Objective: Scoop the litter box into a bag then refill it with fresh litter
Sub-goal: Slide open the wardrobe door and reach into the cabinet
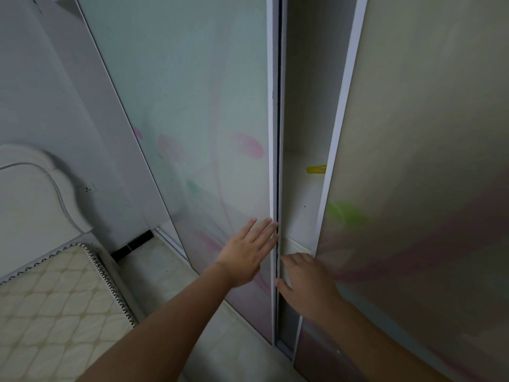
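No litter box, bag or litter shows in the head view. I face a wardrobe with two frosted sliding doors printed with pink and green flowers. My left hand lies flat on the left sliding door, fingers spread and fingertips at its white inner frame. My right hand sits at the narrow gap between the doors, fingers reaching past the left door's edge and holding nothing I can see. The right sliding door stands to the right of the gap. Inside the gap a pale inner panel and a yellow clip show.
A bed with a quilted cream mattress and a white headboard stands at the left, a white cable running over the headboard. A strip of pale tiled floor lies between bed and wardrobe. A wall socket sits behind the headboard.
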`<action>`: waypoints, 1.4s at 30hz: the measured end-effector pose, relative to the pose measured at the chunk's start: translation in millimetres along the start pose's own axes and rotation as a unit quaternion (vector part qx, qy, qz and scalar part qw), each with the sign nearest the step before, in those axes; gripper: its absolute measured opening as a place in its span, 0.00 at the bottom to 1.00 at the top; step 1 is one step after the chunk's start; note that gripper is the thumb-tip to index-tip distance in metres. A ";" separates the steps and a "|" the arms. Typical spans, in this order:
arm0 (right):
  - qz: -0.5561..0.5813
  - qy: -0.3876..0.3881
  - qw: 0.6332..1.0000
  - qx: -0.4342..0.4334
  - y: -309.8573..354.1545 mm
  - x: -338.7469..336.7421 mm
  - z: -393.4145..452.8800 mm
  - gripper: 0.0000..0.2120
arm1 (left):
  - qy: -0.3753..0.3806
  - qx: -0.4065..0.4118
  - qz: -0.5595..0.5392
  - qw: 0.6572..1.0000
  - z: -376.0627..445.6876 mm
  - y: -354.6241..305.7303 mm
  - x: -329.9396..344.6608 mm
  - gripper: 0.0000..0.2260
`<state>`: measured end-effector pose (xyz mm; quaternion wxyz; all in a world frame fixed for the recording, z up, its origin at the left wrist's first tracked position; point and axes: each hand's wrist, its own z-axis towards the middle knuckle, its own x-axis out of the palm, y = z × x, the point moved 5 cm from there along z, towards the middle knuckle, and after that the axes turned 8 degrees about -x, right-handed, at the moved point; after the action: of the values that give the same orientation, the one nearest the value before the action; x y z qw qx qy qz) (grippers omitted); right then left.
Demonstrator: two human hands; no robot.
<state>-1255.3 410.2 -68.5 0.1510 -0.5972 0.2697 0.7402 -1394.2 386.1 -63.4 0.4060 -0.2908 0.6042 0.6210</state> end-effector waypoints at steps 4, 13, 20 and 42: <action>-0.022 -0.002 1.000 -0.012 0.4 0.6 5.4 0.21 | 0.016 -0.005 0.029 0.999 3.2 4.1 0.0 0.35; -0.180 0.066 0.980 -0.050 -4.5 15.9 12.4 0.21 | 0.033 -0.008 0.045 0.998 6.6 15.8 7.7 0.35; -0.252 0.136 0.954 -0.088 -16.0 31.5 11.3 0.19 | 0.039 -0.021 0.021 0.999 6.9 28.5 15.7 0.36; -0.147 0.125 0.981 -0.019 -9.7 21.9 59.1 0.18 | 0.097 -0.100 -0.065 0.988 12.9 59.8 40.4 0.37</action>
<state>-1302.7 450.1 -83.4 0.2123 -0.7211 0.1818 0.6340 -1463.9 408.6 -65.7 0.3535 -0.4272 0.5555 0.6196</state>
